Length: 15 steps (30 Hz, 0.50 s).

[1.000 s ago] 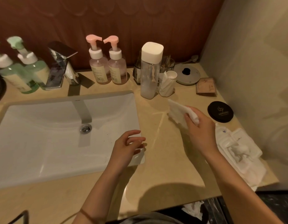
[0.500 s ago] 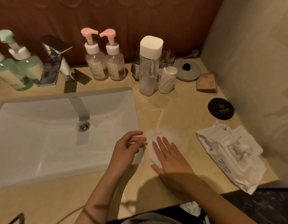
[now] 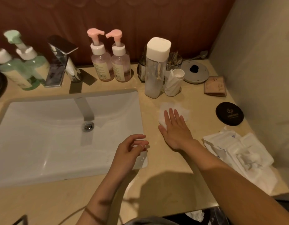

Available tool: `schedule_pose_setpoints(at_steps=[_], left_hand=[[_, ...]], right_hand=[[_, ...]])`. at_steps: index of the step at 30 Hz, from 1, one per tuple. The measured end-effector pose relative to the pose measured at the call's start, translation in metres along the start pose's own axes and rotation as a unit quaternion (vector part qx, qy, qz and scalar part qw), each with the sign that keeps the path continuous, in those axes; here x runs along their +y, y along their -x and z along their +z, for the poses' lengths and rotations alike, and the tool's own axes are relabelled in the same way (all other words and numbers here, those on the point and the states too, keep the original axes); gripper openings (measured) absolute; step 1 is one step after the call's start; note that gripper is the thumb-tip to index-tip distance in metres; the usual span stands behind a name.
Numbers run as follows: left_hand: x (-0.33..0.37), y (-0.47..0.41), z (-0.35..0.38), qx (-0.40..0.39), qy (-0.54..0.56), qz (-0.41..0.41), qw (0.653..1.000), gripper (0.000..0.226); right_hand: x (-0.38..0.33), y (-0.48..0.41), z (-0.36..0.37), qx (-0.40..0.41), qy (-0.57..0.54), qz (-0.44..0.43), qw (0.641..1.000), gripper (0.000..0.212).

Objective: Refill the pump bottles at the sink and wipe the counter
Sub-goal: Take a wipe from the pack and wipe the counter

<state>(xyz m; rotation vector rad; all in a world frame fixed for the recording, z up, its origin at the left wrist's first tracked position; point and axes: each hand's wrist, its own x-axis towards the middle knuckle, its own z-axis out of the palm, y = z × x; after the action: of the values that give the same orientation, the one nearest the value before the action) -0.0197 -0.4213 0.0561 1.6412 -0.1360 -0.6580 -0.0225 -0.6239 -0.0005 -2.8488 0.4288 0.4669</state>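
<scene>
Right hand (image 3: pixel 176 129) flat — pressing tissue (image 3: pixel 177 109) onto counter (image 3: pixel 156 184).

Right hand (image 3: pixel 176 129): I log palm down, fingers straight and slightly spread, thumb out to side; bare forearm reaching in from lower right. Left hand (image 3: pixel 130 148): I log fingers loosely curled, thumb near fingertips, nothing held; bare forearm entering from bottom centre

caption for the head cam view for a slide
Right hand presses a white wipe flat on the beige counter beside the sink; left hand hovers loosely curled over the sink's corner.
</scene>
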Motion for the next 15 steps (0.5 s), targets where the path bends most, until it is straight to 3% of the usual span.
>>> schedule_pose_setpoints(at_steps=[3, 12, 15], left_hand=[[-0.001, 0.0, 0.002, 0.003, 0.001, -0.001, 1.0, 0.023], [-0.004, -0.005, 0.0, 0.024, 0.008, -0.007, 1.0, 0.023], [-0.005, -0.007, -0.002, 0.027, 0.009, -0.011, 1.0, 0.021]], right_hand=[[-0.007, 0.003, 0.001, 0.004, 0.015, -0.008, 1.0, 0.064], [0.012, 0.063, 0.024, 0.014, 0.091, -0.176, 0.98, 0.058], [0.028, 0.06, 0.022, 0.02, 0.118, -0.168, 0.979, 0.054]])
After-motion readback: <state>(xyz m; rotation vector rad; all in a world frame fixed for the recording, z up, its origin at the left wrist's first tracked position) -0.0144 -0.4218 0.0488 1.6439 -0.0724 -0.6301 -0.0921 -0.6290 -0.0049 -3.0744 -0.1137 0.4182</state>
